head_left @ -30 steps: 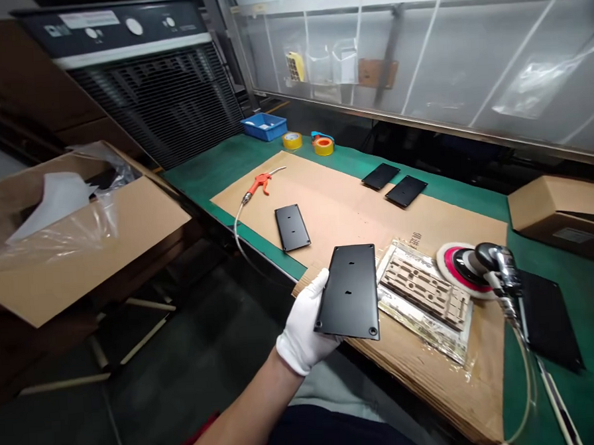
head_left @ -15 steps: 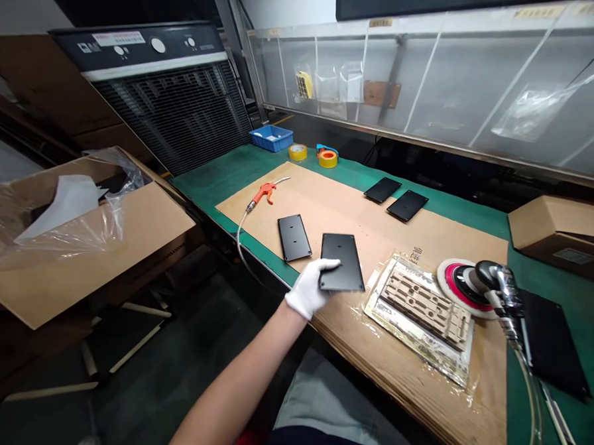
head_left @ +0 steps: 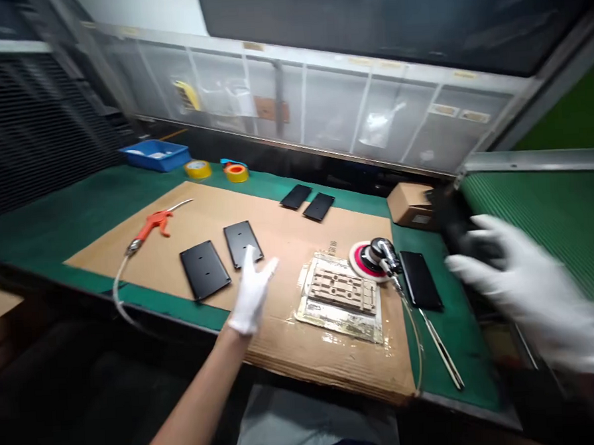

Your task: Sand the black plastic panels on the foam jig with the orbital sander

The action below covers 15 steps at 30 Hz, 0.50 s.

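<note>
My left hand [head_left: 251, 292], in a white glove, is open above the cardboard sheet, its fingers near a black rectangular plate [head_left: 242, 242]. Another black plate [head_left: 204, 270] lies beside that one on the left. At the right, my gloved right hand [head_left: 524, 283] is smeared by motion and grips a dark plate-like piece [head_left: 451, 221], also blurred. Between the hands is a slotted fixture block [head_left: 343, 290] on a taped-down base. A round pad sander [head_left: 371, 258] rests at its far right corner. Beside the sander lies a larger black plate [head_left: 421, 281].
An orange air blow gun [head_left: 155, 222] with its hose lies on the cardboard sheet [head_left: 284, 356]. Two black plates [head_left: 295, 196] are at the back. Tape rolls [head_left: 197, 168], a blue bin [head_left: 155, 155], a cardboard box [head_left: 409, 205] and a ribbed green surface [head_left: 550, 222] surround them.
My left hand has let go of its black plate, now lying on the cardboard beside another. My right hand has come into view with a dark piece. The view has swung right.
</note>
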Each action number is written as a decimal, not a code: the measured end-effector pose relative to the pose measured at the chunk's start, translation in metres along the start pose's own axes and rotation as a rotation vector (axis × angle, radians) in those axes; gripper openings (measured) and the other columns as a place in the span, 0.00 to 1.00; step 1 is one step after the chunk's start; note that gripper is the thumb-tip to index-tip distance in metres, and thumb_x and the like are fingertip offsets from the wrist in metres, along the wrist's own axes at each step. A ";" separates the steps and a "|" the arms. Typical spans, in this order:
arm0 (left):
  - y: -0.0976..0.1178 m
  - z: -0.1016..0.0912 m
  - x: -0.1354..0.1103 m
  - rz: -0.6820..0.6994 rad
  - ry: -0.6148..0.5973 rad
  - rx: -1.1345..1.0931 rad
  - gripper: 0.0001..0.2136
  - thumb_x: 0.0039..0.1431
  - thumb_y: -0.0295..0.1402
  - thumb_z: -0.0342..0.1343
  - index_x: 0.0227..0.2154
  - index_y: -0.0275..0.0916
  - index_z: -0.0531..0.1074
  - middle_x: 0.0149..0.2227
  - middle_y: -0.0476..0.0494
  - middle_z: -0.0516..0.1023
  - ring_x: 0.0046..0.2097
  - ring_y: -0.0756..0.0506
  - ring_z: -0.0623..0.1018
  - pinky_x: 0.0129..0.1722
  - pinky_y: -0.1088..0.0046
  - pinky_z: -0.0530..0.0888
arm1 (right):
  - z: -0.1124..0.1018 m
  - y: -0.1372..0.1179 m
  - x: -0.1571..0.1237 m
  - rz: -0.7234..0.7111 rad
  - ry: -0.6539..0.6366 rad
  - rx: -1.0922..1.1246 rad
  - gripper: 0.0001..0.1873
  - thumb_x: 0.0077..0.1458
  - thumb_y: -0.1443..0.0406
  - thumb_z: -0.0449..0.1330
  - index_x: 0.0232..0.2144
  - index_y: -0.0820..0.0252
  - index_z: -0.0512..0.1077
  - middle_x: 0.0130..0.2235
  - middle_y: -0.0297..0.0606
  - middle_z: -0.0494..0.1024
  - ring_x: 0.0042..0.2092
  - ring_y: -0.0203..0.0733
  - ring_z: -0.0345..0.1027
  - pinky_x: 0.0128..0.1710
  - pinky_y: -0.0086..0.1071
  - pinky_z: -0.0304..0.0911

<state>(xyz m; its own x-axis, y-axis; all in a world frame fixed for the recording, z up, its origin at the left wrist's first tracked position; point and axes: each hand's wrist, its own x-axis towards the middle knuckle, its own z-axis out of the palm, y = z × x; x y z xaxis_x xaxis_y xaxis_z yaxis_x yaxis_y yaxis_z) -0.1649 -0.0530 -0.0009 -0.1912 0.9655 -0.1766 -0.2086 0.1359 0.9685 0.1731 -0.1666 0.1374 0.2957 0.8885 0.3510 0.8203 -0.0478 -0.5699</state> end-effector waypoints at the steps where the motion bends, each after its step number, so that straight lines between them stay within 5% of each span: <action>1: -0.006 0.011 -0.029 -0.030 -0.188 -0.100 0.41 0.58 0.36 0.66 0.71 0.49 0.52 0.76 0.42 0.47 0.76 0.38 0.46 0.74 0.60 0.51 | 0.023 -0.007 -0.012 0.039 -0.074 0.084 0.39 0.56 0.46 0.68 0.65 0.53 0.66 0.55 0.46 0.78 0.50 0.50 0.77 0.53 0.45 0.73; 4: -0.022 0.040 -0.108 -0.187 -0.545 -0.308 0.43 0.55 0.42 0.69 0.71 0.49 0.55 0.73 0.39 0.57 0.73 0.33 0.57 0.70 0.53 0.62 | 0.096 -0.034 -0.061 0.051 -0.325 0.409 0.36 0.64 0.47 0.60 0.68 0.53 0.63 0.64 0.44 0.72 0.62 0.54 0.69 0.62 0.50 0.67; 7: -0.034 0.050 -0.149 -0.324 -0.548 -0.397 0.38 0.51 0.40 0.70 0.66 0.40 0.66 0.65 0.33 0.71 0.67 0.31 0.68 0.66 0.52 0.67 | 0.130 -0.033 -0.111 -0.074 -0.374 0.399 0.25 0.71 0.53 0.47 0.63 0.48 0.70 0.66 0.37 0.69 0.68 0.51 0.60 0.69 0.52 0.58; 10: -0.035 0.036 -0.160 -0.526 -0.419 -0.463 0.30 0.48 0.31 0.68 0.57 0.35 0.75 0.51 0.34 0.81 0.51 0.34 0.81 0.54 0.57 0.75 | 0.115 0.028 -0.129 -0.032 -0.256 0.292 0.24 0.70 0.56 0.47 0.59 0.51 0.75 0.66 0.40 0.69 0.69 0.54 0.59 0.71 0.56 0.52; 12: -0.029 0.022 -0.163 -0.643 -0.428 -0.554 0.29 0.46 0.29 0.65 0.55 0.32 0.76 0.46 0.34 0.83 0.41 0.37 0.83 0.46 0.61 0.77 | 0.098 0.093 -0.126 0.124 0.015 0.020 0.26 0.68 0.53 0.49 0.59 0.58 0.74 0.58 0.48 0.76 0.60 0.57 0.70 0.64 0.55 0.62; 15: -0.019 0.006 -0.168 -0.753 -0.553 -0.718 0.33 0.44 0.28 0.60 0.58 0.30 0.75 0.50 0.32 0.82 0.41 0.36 0.84 0.45 0.62 0.77 | 0.090 0.181 -0.123 0.225 -0.169 -0.523 0.37 0.64 0.47 0.46 0.60 0.67 0.73 0.53 0.62 0.77 0.52 0.73 0.72 0.48 0.64 0.68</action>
<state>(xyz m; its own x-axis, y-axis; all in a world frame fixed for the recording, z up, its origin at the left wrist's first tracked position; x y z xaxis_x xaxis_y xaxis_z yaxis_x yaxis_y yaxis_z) -0.1229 -0.2164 0.0110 0.6159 0.6841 -0.3908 -0.6172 0.7272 0.3003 0.2413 -0.2434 -0.0753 0.4436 0.8887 0.1159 0.8914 -0.4242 -0.1595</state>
